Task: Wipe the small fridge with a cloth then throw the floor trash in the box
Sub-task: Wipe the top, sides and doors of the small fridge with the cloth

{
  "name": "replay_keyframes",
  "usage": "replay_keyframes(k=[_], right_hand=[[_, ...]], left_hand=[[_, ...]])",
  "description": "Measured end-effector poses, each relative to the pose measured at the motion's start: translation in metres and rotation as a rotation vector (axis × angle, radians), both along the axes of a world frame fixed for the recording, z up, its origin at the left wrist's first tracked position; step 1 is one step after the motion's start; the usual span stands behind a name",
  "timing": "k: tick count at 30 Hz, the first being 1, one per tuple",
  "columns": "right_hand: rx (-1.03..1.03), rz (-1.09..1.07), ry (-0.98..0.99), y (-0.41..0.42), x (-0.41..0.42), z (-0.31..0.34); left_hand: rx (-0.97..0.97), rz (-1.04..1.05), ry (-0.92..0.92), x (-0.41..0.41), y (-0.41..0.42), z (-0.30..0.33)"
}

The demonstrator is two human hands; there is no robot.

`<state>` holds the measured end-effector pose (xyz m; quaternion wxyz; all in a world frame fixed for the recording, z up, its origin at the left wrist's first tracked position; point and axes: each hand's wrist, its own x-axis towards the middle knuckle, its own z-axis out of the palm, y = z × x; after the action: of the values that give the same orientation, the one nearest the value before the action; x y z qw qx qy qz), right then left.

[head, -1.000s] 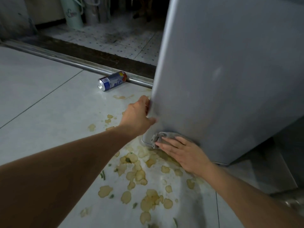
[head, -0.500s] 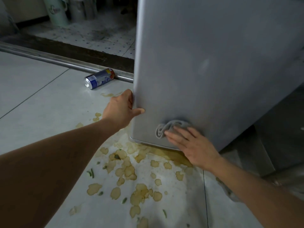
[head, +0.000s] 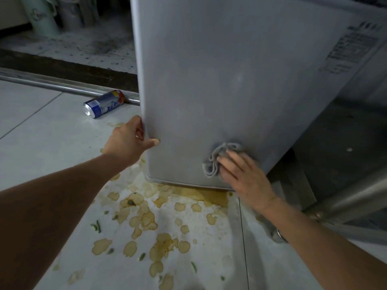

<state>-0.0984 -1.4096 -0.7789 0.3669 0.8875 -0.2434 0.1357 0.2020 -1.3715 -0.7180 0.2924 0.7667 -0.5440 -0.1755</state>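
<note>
In the head view, the left hand (head: 128, 141) gripped the fridge's (head: 230, 80) left edge, thumb on the front and fingers curled behind it. The right hand (head: 244, 176) pressed a grey cloth (head: 217, 160) flat against the lower front, fingers straight and slightly spread. A can (head: 104, 104) and chips (head: 144, 218) lay on the floor (head: 41, 143); no box showed. Good wiping probably needed firm, overlapping strokes down to the bottom edge, with the left hand steadying.

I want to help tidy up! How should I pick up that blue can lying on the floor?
Grab the can round its middle, coming down from above. It lies on its side by the metal rail, so the round body faces up with open floor in front.
</note>
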Motion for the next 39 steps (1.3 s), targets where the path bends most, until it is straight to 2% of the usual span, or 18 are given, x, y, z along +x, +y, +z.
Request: replay_keyframes(k=[2, 4, 6, 11, 14, 18, 24, 26, 30, 33, 35, 39], right_hand=[[0.098, -0.077, 0.26, 0.008, -0.009, -0.019], [0.181, -0.155, 0.33, 0.014, -0.013, -0.022], [0.181, -0.202, 0.208, 0.014, -0.013, -0.013], [-0.088, -0.332, -0.458, 0.007, -0.026, 0.048], [-0.075, -0.422, -0.673, 0.002, -0.024, 0.049], [0.0, -0.484, -0.647, 0.005, -0.014, 0.002], [0.327, -0.612, -0.446, 0.023, -0.031, -0.022], [0.369, -0.616, -0.565, 0.026, -0.029, -0.01], [0.153, -0.514, -0.985, 0.01, -0.018, 0.027], [0.088, -0.596, -0.96, 0.007, -0.008, 0.017], [0.172, -0.681, -0.959, 0.011, -0.006, -0.006], [0.539, -0.889, -0.948, 0.016, -0.01, -0.052]], left_hand=[[0.005, -0.003, 0.0, 0.002, 0.0, 0.0], [0.011, -0.018, 0.004, 0.003, 0.0, 0.001], [0.014, -0.025, 0.009, 0.004, 0.0, 0.002], [0.014, -0.016, 0.009, 0.002, 0.001, 0.002], [-0.008, -0.003, 0.003, 0.001, 0.003, 0.001], [-0.017, -0.029, 0.002, 0.001, 0.003, 0.001], [-0.032, 0.028, 0.05, -0.006, 0.008, 0.002], [-0.054, 0.07, 0.091, -0.01, 0.011, 0.0], [-0.078, 0.076, 0.093, -0.014, 0.015, -0.012], [-0.067, 0.097, 0.091, -0.015, 0.011, -0.017], [-0.071, 0.129, 0.092, -0.015, 0.008, -0.019], [-0.074, 0.116, 0.074, -0.012, 0.004, -0.021]])
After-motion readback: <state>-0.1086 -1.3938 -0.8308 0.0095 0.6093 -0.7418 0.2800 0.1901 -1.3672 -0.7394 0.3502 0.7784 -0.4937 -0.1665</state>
